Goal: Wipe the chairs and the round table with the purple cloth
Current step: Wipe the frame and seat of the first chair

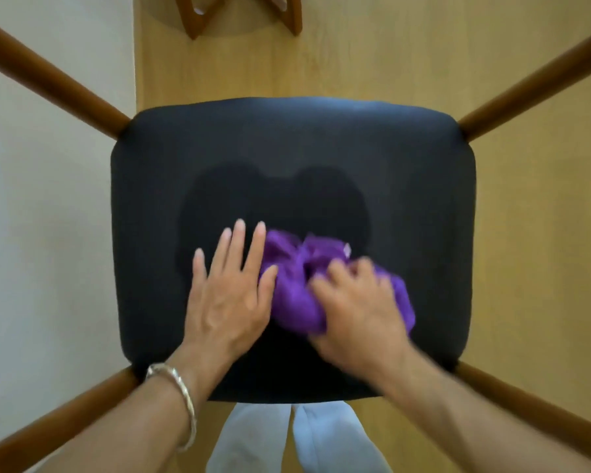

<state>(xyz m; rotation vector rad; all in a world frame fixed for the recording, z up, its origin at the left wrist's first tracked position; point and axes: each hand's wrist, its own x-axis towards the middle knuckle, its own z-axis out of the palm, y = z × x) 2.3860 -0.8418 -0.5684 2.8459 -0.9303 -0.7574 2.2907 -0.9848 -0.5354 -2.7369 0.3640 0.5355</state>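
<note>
I look straight down on a chair with a black padded seat (287, 145) and brown wooden legs (58, 87). A crumpled purple cloth (292, 288) lies on the near middle of the seat. My right hand (359, 308) is closed over the cloth's right part and looks motion-blurred. My left hand (229, 295) rests flat on the seat just left of the cloth, fingers spread, thumb touching the cloth's edge. A silver bangle (178, 397) circles my left wrist.
The floor is light wood (389, 56), with a pale area (48, 199) at left. Wooden legs of another piece of furniture (198, 18) stand at the top. My feet in white socks (287, 438) show below the seat's near edge.
</note>
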